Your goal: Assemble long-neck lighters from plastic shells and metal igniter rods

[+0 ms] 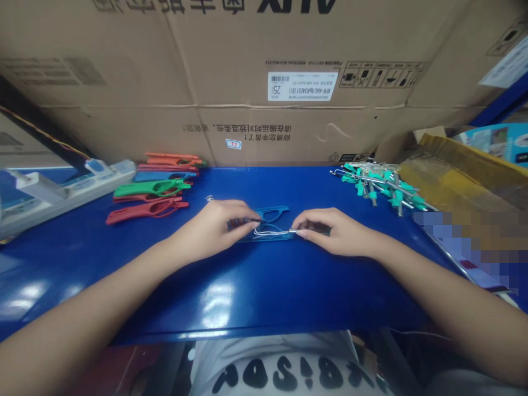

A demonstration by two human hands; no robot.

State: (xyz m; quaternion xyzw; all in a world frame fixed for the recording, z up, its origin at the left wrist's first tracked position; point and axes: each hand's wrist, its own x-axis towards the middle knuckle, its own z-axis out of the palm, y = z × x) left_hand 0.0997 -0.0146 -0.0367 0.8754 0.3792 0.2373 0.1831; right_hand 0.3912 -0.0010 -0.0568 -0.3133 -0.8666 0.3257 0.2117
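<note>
Near the middle of the blue table, my left hand (225, 228) is closed on a small dark part at the left end of two thin white wires (270, 233). My right hand (330, 231) pinches a slim metal tube (293, 230) at the wires' right end; the rest of the tube is hidden by the fingers. Beneath and between the hands lies a blue plastic shell half (274, 237), with another blue shell half (277, 211) just behind it.
Red, green, blue and orange shells (150, 190) lie at the left, beside a white power strip (78, 190). Metal tubes with green parts (381, 184) are heaped at the right near yellow-brown packaging (466, 176). A cardboard box (231, 66) stands behind the table (264, 291).
</note>
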